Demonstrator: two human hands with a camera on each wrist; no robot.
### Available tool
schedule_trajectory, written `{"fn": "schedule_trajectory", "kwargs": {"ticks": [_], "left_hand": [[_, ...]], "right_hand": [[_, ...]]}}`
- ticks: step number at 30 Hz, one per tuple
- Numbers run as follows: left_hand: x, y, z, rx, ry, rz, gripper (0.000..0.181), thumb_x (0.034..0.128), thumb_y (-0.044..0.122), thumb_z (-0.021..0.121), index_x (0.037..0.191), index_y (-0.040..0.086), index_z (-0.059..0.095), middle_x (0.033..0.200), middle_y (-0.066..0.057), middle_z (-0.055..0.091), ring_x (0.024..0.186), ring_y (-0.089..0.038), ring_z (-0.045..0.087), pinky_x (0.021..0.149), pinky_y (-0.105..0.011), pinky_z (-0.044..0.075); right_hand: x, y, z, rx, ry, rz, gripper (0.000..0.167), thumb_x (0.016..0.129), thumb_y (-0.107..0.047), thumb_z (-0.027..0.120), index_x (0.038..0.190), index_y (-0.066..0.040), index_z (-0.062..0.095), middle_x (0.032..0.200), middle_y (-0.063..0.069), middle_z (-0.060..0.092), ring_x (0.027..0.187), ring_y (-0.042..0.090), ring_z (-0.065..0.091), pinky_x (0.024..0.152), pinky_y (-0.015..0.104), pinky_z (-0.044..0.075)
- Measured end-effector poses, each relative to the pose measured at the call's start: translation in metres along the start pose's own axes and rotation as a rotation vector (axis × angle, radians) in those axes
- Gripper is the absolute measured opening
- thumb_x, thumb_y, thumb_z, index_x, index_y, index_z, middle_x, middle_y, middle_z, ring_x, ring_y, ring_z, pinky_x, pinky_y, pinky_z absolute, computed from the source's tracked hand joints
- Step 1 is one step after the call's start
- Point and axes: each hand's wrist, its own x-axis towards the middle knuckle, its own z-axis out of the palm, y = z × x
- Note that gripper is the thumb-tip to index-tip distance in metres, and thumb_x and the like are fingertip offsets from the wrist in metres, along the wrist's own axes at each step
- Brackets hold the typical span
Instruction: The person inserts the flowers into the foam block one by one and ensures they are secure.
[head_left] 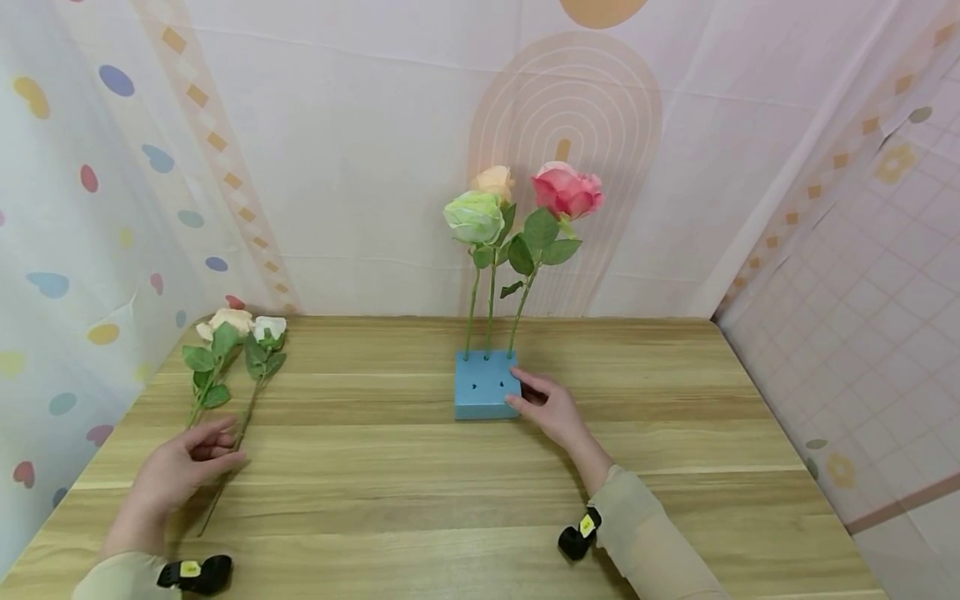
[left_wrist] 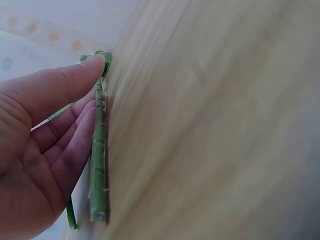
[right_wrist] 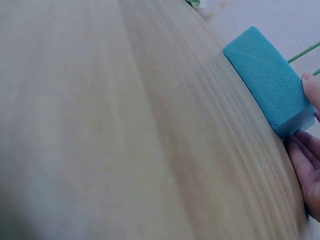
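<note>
Grips the blue block at its right side with the right hand, with thumb and fingers bent and only a little apart across that edge. Well left of the block, holds the left hand about half open, with a gap between thumb and bent fingers, at the stem of the white rose; cannot tell how firmly it is touched. In the block's back row of holes, carries upright, left to right, the green rose, peach rose and pink rose; shows two bare holes in the front row. Has the white rose and the cream rose lying on the wooden table, left of the block. Slants the right forearm toward the block from its near right; points the left fingers blockward.
</note>
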Motion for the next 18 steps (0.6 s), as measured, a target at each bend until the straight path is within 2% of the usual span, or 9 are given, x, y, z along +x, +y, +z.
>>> {"fn": "schedule_trajectory", "kwargs": {"ticks": [7, 13, 18], "left_hand": [[0.0016, 0.0007, -0.0005, 0.097, 0.012, 0.037, 0.065, 0.0851, 0.028, 0.081, 0.134, -0.007, 0.055, 0.099, -0.009, 0.066, 0.076, 0.005, 0.052, 0.064, -0.017, 0.046], [0.002, 0.0008, -0.0009, 0.109, 0.019, 0.065, 0.06, 0.0841, 0.021, 0.081, 0.131, -0.008, 0.057, 0.093, -0.006, 0.066, 0.074, 0.002, 0.053, 0.063, -0.018, 0.045], [0.0013, -0.0005, -0.0005, 0.084, 0.026, 0.058, 0.058, 0.0847, 0.019, 0.081, 0.131, -0.008, 0.058, 0.092, -0.006, 0.066, 0.073, 0.001, 0.054, 0.062, -0.02, 0.046]], "right_hand": [[0.0006, 0.0004, -0.0003, 0.001, -0.006, 0.004, 0.048, 0.092, -0.019, 0.073, 0.138, -0.015, 0.06, 0.133, 0.013, 0.057, 0.122, 0.026, 0.055, 0.099, 0.038, 0.048], [0.0, 0.0001, -0.0008, 0.003, -0.013, 0.003, 0.048, 0.092, -0.02, 0.073, 0.138, -0.016, 0.06, 0.134, 0.013, 0.056, 0.122, 0.026, 0.054, 0.099, 0.039, 0.048], [-0.0008, 0.0007, -0.001, 0.005, -0.017, 0.003, 0.049, 0.092, -0.02, 0.073, 0.139, -0.016, 0.059, 0.132, 0.013, 0.056, 0.121, 0.026, 0.054, 0.098, 0.039, 0.049]]}}
